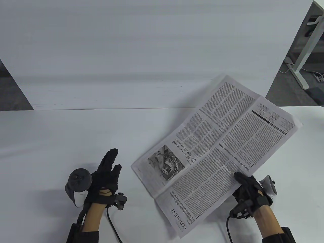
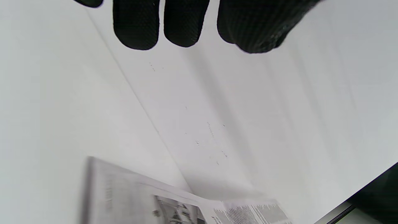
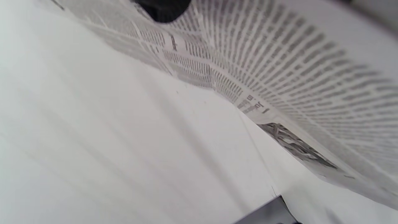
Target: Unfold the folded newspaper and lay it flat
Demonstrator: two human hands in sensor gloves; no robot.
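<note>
Newspaper (image 1: pixel 215 152) opened out, held up off the white desk (image 1: pixel 50 141) at an angle.
Right hand (image 1: pixel 249 193) pinches its near edge, thumb on top of the print; left hand (image 1: pixel 106 177) is flat, fingers straight, holding nothing, just left of the page.

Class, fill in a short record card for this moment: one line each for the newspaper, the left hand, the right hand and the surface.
newspaper: newspaper opened out, creases showing, partly raised off the table
left hand: left hand apart from the paper, fingers straight, holding nothing
right hand: right hand pinches the paper's near right edge
surface: white table, white wall panel behind
</note>
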